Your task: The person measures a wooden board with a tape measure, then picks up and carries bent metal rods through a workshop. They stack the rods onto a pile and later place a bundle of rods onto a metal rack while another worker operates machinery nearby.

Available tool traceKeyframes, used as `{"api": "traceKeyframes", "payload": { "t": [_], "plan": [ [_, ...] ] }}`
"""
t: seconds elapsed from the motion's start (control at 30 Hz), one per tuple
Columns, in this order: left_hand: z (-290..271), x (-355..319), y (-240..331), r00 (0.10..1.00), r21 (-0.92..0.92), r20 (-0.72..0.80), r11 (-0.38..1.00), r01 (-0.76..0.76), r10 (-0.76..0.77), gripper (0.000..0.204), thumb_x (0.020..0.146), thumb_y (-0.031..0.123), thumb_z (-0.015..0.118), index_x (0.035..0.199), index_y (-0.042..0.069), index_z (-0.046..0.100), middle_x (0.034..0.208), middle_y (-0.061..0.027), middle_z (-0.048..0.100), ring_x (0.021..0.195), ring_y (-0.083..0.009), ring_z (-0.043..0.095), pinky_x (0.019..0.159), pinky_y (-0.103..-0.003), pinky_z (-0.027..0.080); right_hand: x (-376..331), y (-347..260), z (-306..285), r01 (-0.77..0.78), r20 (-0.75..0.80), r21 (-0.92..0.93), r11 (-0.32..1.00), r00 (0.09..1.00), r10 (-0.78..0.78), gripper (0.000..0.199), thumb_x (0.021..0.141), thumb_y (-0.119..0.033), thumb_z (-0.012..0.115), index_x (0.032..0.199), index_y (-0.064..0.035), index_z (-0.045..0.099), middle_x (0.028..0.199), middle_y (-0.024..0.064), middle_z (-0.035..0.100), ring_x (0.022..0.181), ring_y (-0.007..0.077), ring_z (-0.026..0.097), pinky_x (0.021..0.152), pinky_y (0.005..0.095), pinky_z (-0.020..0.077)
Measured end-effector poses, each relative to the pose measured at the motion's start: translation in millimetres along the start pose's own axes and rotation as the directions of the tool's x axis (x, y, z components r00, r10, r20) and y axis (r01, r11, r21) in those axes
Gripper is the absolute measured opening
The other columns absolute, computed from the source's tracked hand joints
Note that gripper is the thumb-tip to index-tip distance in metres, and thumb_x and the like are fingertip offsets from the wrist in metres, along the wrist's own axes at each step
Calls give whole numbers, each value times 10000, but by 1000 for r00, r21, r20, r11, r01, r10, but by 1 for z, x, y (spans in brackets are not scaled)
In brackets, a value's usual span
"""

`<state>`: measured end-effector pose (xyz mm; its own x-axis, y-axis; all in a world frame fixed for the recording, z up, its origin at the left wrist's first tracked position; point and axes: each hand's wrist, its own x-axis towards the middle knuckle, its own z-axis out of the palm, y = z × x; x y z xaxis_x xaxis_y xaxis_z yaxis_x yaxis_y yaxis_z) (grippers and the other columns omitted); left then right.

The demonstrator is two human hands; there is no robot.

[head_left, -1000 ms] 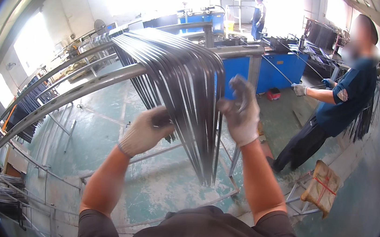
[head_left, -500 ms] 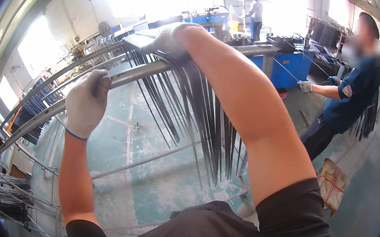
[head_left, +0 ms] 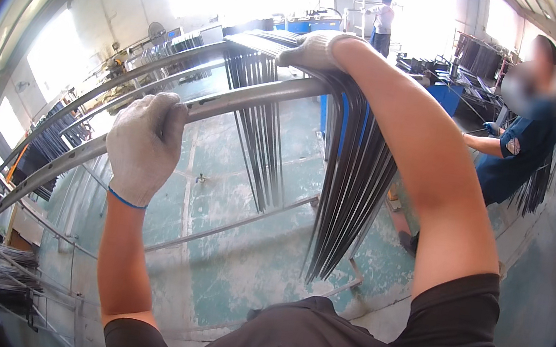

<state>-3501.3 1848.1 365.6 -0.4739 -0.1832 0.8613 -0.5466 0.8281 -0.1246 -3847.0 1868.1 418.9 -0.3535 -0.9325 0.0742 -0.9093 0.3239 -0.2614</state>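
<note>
My left hand [head_left: 143, 144], in a pale knit glove with a blue cuff edge, is closed round a grey metal rail [head_left: 252, 102] of a rack. Farther along the rail, my right hand [head_left: 314, 49], gloved as well, grips the top of a bundle of thin black bent metal rods [head_left: 352, 182]. These rods lie over the rack's bars, their long ends hanging down on my side. A smaller group of similar rods [head_left: 257, 144] hangs to the left, apart from the bundle. My right fingertips are partly hidden behind the rods.
At the right a co-worker in a dark blue top [head_left: 523, 157] stands near a blue machine [head_left: 445, 100]. Another person [head_left: 383, 24] is at the back. More dark rods [head_left: 48, 140] hang at the rack's left end. A lower frame bar [head_left: 238, 224] crosses above the green floor.
My right hand has moved right along the rack with the bundle, and a gap has opened between it and the smaller group. My left hand stays on the rail.
</note>
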Motion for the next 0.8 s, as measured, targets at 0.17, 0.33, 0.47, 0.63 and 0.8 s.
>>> {"api": "traceKeyframes", "payload": {
  "t": [0.17, 0.33, 0.47, 0.63, 0.8],
  "plan": [
    [3, 5, -1, 996, 29, 65, 998, 51, -53, 94, 986, 186, 694, 953, 99, 704, 876, -125, 724, 802, -345, 714, 690, -457, 539, -13, 40, -9, 150, -89, 93, 984, 986, -142, 673, 1024, -566, 566, 1590, -203, 535, 1517, 166, 611, 1397, 285, 583, 1205, 400, 423],
    [14, 4, -8, 996, 111, 86, 994, 27, -37, 187, 1044, 294, 661, 971, 132, 720, 791, -154, 709, 691, -391, 703, 599, -476, 524, -21, 62, -27, 142, 103, 160, 977, 982, -160, 524, 956, -417, 715, 1377, -110, 674, 1276, 132, 711, 1160, 222, 675, 1058, 371, 517],
    [-2, 0, -16, 989, 136, 102, 986, 96, -110, 227, 1083, 302, 604, 1068, 111, 725, 797, -155, 690, 699, -311, 696, 640, -431, 510, -30, 69, -20, 275, 8, 340, 899, 955, -296, 565, 904, -462, 775, 1310, -69, 752, 1258, 116, 738, 1089, 218, 700, 1021, 379, 519],
    [22, 7, -9, 961, 102, 122, 967, 236, -247, 261, 1102, 237, 567, 1028, 13, 678, 811, -148, 605, 711, -262, 589, 684, -401, 477, -12, 113, -13, 236, 34, 489, 840, 957, -288, 670, 847, -561, 801, 1259, -34, 765, 1190, 138, 749, 1030, 227, 717, 944, 399, 556],
    [34, -6, -25, 956, 43, 56, 957, 287, -289, 250, 1116, 196, 566, 1131, -20, 690, 985, -137, 679, 888, -231, 650, 819, -374, 523, -25, 109, -9, 328, 34, 448, 832, 924, -382, 721, 824, -630, 791, 1218, -27, 790, 1140, 145, 775, 1009, 236, 727, 927, 408, 556]
  ]
}}
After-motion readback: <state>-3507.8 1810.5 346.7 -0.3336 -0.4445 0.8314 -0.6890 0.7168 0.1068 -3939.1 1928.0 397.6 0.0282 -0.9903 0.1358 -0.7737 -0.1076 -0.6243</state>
